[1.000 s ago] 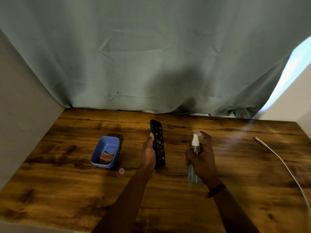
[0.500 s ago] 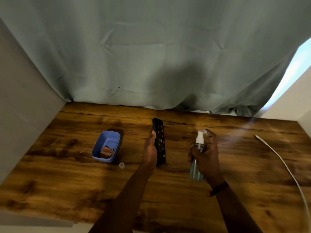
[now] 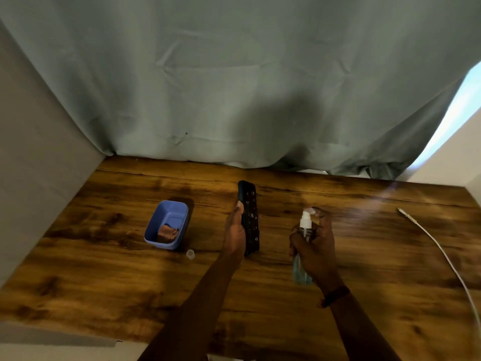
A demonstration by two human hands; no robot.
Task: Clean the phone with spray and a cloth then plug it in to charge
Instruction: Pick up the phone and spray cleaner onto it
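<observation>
While my left hand (image 3: 235, 231) clamps the phone (image 3: 249, 217) upright above the table (image 3: 104, 277), my right hand (image 3: 316, 252) grips the bottle (image 3: 303, 254) right of it; tub (image 3: 166, 225) with cloth (image 3: 168, 233) lies left of the phone, cable (image 3: 440, 252) far right.

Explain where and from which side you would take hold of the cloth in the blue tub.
Pinch the cloth's raised crumpled fold, coming straight down from above: the blue tub's walls block a sideways approach, and its open top faces up. Both hands are full now.

Both forearms are bare; a dark band (image 3: 335, 295) circles the right wrist.
</observation>
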